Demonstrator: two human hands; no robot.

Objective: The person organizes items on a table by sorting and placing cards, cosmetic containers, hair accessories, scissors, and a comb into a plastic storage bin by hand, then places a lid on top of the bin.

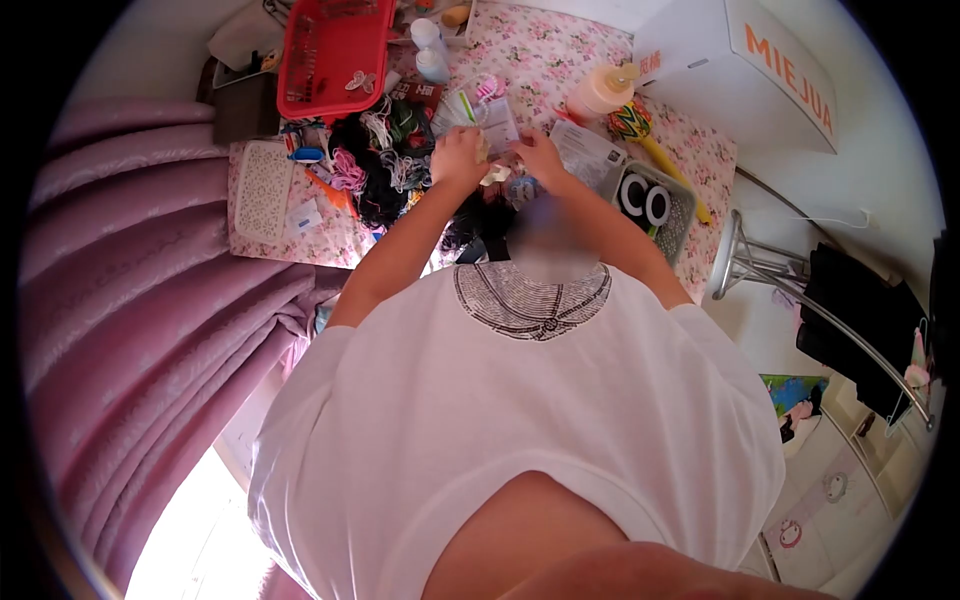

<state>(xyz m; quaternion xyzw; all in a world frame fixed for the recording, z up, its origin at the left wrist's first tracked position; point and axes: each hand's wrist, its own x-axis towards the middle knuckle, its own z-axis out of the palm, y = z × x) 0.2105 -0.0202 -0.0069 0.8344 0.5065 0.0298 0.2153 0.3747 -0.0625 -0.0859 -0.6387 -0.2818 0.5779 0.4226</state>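
My left hand point(459, 158) is over the cluttered table, its fingers curled around something small and pale that I cannot make out. Close by on its right, my right hand point(541, 160) has its fingertips bent together at the lower edge of a whitish card or flat packet point(498, 126); what they pinch is too small to tell. Small cream-coloured scraps point(495, 176) lie between the wrists. Left of my left hand is a tangled heap of black, pink and grey yarn point(372, 170).
A red plastic basket point(335, 105) stands at the back left, beside white bottles point(430, 62). Rightward are a pump bottle point(600, 92), a printed sheet point(588, 150), a grey basket point(680, 215) and a white carton point(700, 60). A perforated white lid point(262, 190) lies far left.
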